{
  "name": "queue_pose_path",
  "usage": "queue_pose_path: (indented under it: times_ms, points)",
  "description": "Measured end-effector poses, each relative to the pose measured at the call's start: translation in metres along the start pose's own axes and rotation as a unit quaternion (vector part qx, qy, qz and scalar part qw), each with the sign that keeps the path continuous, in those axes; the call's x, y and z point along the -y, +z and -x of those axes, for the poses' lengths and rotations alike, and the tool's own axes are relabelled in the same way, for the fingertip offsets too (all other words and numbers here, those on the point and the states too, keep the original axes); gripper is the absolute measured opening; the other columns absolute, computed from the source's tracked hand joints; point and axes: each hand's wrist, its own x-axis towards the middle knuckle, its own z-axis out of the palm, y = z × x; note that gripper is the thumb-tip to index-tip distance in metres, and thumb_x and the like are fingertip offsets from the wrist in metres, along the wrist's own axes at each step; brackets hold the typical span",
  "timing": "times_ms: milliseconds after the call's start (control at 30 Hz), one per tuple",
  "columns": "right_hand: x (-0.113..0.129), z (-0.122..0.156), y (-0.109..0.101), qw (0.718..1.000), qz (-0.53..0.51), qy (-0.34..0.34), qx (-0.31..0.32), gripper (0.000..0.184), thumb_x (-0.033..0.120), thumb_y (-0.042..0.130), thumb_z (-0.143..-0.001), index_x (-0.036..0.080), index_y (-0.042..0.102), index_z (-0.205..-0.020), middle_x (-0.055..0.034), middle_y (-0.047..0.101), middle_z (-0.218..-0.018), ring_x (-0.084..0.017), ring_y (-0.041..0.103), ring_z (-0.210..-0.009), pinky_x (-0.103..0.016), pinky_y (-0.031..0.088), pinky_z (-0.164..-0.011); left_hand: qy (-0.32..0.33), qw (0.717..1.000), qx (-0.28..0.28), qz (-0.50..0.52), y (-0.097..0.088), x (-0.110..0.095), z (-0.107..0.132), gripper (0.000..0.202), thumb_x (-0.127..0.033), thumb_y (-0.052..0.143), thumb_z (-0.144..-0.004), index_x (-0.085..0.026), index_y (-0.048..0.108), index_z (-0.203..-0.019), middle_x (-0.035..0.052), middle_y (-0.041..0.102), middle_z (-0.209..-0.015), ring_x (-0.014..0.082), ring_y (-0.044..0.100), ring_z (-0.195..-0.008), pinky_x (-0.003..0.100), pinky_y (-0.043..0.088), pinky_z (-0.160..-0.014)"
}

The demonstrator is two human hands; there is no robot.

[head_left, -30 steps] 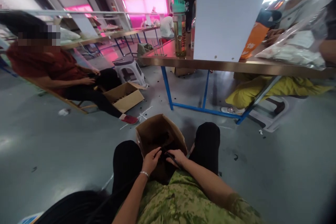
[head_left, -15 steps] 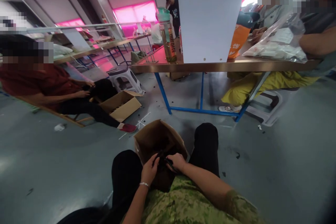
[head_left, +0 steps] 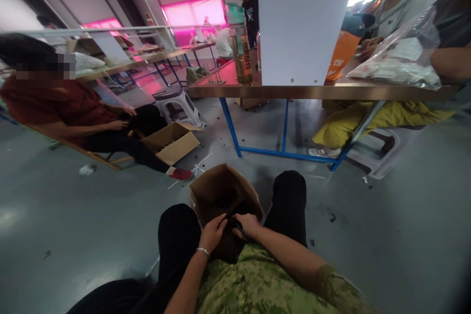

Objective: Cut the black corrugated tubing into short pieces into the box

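Dark piece (head_left: 228, 216), small and too dim for us to identify further, sits between our fingers at the mouth of the open cardboard box (head_left: 202, 187), which stands between our black-clad knees (head_left: 290, 201). Our left hand (head_left: 212, 233) pinches it, thumb against fingers, while our right hand (head_left: 249, 225) is curled round a black tool (head_left: 240, 229) whose kind we cannot tell; its far end is lost against the shadowed box. We judge the step in hand to be close, two-handed work on this one piece. The next move, as we read it, calls for a steady pinch on the left and a small, controlled motion on the right, with the tool clear of our fingers. The box walls and our knees leave little room to the sides, and the gloom inside hides detail. On the far left, a co-worker (head_left: 73, 100) in a red shirt sits beside another carton (head_left: 181, 144). Ahead, the blue-legged table (head_left: 221, 91) bears a green-lidded bottle (head_left: 240, 54), a white panel (head_left: 301, 24), an orange bag (head_left: 340, 56) and, far right, a clear plastic bag (head_left: 403, 66). Dark scraps (head_left: 332, 217) lie on the floor at right.
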Motion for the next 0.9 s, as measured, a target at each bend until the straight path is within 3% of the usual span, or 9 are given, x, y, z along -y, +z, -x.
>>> queue_pose_path:
  times_ms: [233,467,767,900]
  points:
    - [-0.002,-0.002,0.004,1.0,0.011,0.003,0.011,0.042,0.046,0.052,-0.08,0.028,0.058,-0.118,-0.0058,0.073,-0.096,-0.024,0.068,-0.089,-0.027,0.044,-0.068,-0.019,1.0,0.007,0.001,0.005,0.001,0.001,0.038,-0.038,0.049,-0.082,-0.022,0.069,-0.109,0.0029,0.069,-0.113,0.0215,0.063,-0.109,0.035,0.048,-0.099]
    - [-0.006,-0.01,0.01,0.999,0.042,0.026,0.016,0.03,0.042,0.051,-0.082,0.028,0.066,-0.104,-0.0054,0.073,-0.091,-0.023,0.068,-0.085,-0.026,0.043,-0.065,-0.037,0.999,-0.001,-0.038,0.006,0.001,-0.004,0.037,-0.035,0.047,-0.085,-0.019,0.068,-0.112,0.0053,0.068,-0.117,0.0208,0.061,-0.111,0.033,0.046,-0.101]
    - [-0.008,-0.021,0.013,0.997,0.053,0.044,0.042,0.028,0.038,0.053,-0.082,0.028,0.069,-0.103,-0.0056,0.074,-0.092,-0.024,0.068,-0.086,-0.027,0.045,-0.068,-0.062,0.988,0.046,-0.13,0.005,-0.004,-0.013,0.035,-0.031,0.043,-0.091,-0.017,0.065,-0.114,0.0093,0.069,-0.112,0.0221,0.064,-0.104,0.031,0.047,-0.092]
    - [-0.007,-0.021,0.011,0.997,0.055,0.045,0.017,0.027,0.038,0.054,-0.082,0.026,0.068,-0.101,-0.0072,0.074,-0.09,-0.024,0.068,-0.086,-0.027,0.045,-0.068,-0.075,0.98,0.066,-0.17,0.005,-0.003,-0.01,0.033,-0.028,0.043,-0.091,-0.016,0.066,-0.112,0.0103,0.068,-0.114,0.0219,0.063,-0.105,0.031,0.046,-0.092]
